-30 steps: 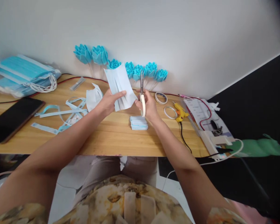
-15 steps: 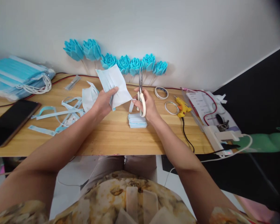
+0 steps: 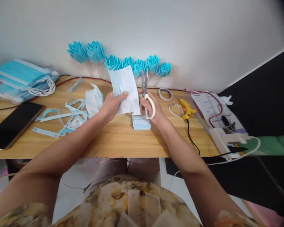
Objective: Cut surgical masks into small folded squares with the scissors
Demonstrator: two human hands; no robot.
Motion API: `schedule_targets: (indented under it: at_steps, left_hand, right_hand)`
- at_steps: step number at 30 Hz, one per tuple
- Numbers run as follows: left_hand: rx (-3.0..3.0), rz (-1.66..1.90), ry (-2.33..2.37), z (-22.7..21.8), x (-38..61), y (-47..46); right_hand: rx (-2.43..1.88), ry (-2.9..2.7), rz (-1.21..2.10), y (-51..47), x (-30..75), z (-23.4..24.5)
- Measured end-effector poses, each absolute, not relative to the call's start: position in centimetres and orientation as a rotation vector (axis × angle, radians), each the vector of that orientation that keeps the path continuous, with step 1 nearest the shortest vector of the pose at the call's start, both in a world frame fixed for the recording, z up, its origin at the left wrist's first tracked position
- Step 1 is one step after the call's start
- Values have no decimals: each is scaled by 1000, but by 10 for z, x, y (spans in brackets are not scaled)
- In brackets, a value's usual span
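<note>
A pale blue sheet point(image 3: 126, 90) of mask material is held upright above the wooden surface point(image 3: 118, 140), near its middle and in front of the wall. It is pinched at its lower left part by the left hand point(image 3: 111, 106), with the thumb laid across the front and the other fingers hidden behind it. Long folds or slits are seen running down the sheet.

A pair of scissors point(image 3: 146, 91) with white handles is gripped in the right hand point(image 3: 155, 109), the fingers being closed through and around the handle loops. The blades are pointed upward, just beside the right edge of the sheet, and appear slightly parted; whether the sheet is touched by them cannot be told.

A small stack of cut blue pieces point(image 3: 141, 122) is seen on the surface right below the two hands. Loose blue strips point(image 3: 61, 115) and a white mask piece point(image 3: 94, 100) are scattered to the left, with a dark phone point(image 3: 13, 123) and a pile of blue masks point(image 3: 23, 76) farther left. A row of blue fabric roses point(image 3: 123, 60) is leaned against the wall behind the sheet. To the right, two tape rolls point(image 3: 165, 94) and a yellow glue gun point(image 3: 187, 109) are laid near one another.
</note>
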State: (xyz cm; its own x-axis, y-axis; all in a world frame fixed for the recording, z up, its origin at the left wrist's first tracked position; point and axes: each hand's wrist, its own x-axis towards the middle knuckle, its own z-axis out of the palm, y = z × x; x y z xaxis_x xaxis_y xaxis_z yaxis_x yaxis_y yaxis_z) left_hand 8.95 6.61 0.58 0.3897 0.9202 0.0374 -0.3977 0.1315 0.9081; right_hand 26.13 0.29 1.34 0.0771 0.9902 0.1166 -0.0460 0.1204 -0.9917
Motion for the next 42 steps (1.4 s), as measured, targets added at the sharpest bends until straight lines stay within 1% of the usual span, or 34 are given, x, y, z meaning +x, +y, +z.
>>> schedule_targets:
  at_steps: [3, 7, 10, 17, 22, 26, 32, 38, 42]
  left_hand:
    - [1059, 1063, 637, 5, 90, 64]
    - [1118, 887, 463, 8, 91, 60]
    - [1161, 815, 393, 8, 92, 60]
    - [1069, 860, 631, -1, 91, 66]
    - [991, 1023, 663, 4, 87, 72]
    - [972, 1084, 658, 9, 85, 72]
    - [990, 1078, 658, 6, 87, 71]
    - [1081, 931, 600, 10, 87, 69]
    - [1040, 997, 634, 14, 83, 72]
  right_hand:
    - [-1165, -1238, 963, 3, 260, 13]
    - [-1216, -1254, 790, 3, 260, 15]
    - [-1209, -1265, 733, 2, 261, 17]
    - [-1191, -1262, 766, 1, 257, 17]
    - [-1152, -1155, 891, 4, 258, 16]
    - [-1153, -1195, 969, 6, 260, 12]
    - [-1242, -1301, 868, 4, 260, 9]
    - [-1249, -1283, 858, 6, 261, 7]
    - [-1259, -1242, 859, 8, 262, 5]
